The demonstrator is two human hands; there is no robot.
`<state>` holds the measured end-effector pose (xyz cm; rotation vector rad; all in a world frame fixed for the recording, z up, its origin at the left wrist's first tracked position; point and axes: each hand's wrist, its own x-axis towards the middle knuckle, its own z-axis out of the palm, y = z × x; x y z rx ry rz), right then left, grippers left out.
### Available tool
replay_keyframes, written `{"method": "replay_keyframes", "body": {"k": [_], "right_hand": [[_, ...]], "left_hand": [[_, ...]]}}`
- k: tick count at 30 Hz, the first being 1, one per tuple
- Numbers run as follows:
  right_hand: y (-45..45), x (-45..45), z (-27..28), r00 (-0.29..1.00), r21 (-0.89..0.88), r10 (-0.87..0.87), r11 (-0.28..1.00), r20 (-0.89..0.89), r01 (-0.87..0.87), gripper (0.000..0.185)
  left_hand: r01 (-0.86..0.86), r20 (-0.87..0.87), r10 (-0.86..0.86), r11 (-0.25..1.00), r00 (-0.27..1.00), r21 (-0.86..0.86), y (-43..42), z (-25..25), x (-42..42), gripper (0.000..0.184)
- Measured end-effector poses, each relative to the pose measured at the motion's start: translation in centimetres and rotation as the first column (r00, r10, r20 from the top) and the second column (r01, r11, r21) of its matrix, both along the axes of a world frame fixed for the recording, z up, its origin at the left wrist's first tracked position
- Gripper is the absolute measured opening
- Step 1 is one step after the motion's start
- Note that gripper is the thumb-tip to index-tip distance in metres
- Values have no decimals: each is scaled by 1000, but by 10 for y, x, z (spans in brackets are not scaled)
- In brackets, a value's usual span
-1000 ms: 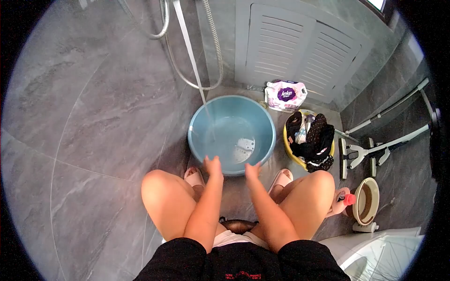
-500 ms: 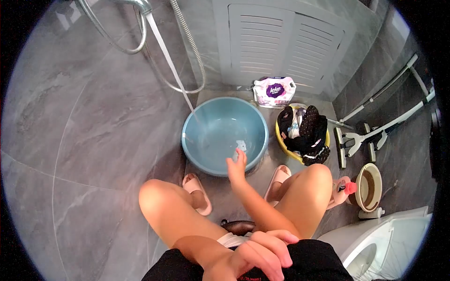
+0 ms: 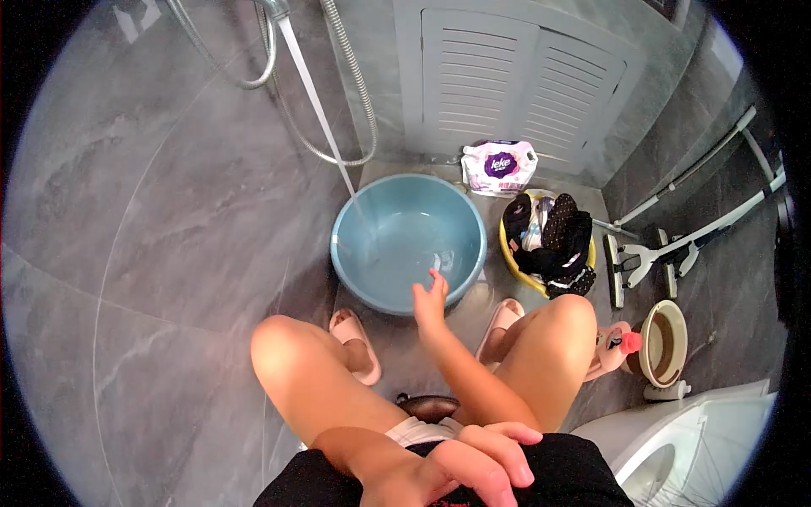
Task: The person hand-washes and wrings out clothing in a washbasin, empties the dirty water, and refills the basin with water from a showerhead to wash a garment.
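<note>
A blue basin (image 3: 372,279) stands on the floor in front of my feet. Water (image 3: 312,84) streams into it from the tap (image 3: 275,8) at upper left. My right hand (image 3: 432,304) reaches over the basin's near rim, thumb and fingers apart, with nothing seen in it. A pale shiny patch lies just beyond the fingertips; whether it is a reflection, I cannot tell. Close to my body, my left hand (image 3: 477,465) hangs across my lap by the right forearm. Its fingers are loosely bent and slightly apart, holding nothing visible; the palm is hidden.
Right of the basin is a yellow tub (image 3: 515,266) heaped with dark clothes (image 3: 553,241). A white and purple pouch (image 3: 499,167) stands behind it. Further right are a pink bottle (image 3: 610,348), a beige bucket (image 3: 649,346) and long-handled mops (image 3: 676,245). A shower hose (image 3: 359,93) loops near the tap.
The view has shifted slightly, so the surroundings sit a little differently. Both hands keep nearly the same pose, and water still runs into the basin.
</note>
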<state>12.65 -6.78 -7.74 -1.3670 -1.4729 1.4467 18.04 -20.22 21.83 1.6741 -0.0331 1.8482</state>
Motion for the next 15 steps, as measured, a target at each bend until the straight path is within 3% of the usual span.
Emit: {"method": "replay_keyframes", "body": {"k": [4, 9, 15], "right_hand": [[1, 1, -2, 1000, 2, -8, 1000, -11, 8, 56], [6, 4, -10, 1000, 4, -26, 1000, 6, 26, 56], [9, 5, -10, 999, -19, -46, 999, 1, 46, 56]], "left_hand": [[-46, 79, 35, 990, 996, 134, 7, -6, 7, 19], [66, -50, -70, 995, 996, -72, -9, 4, -5, 20], [69, 16, -67, 991, 998, -114, -5, 6, 0, 21]]}}
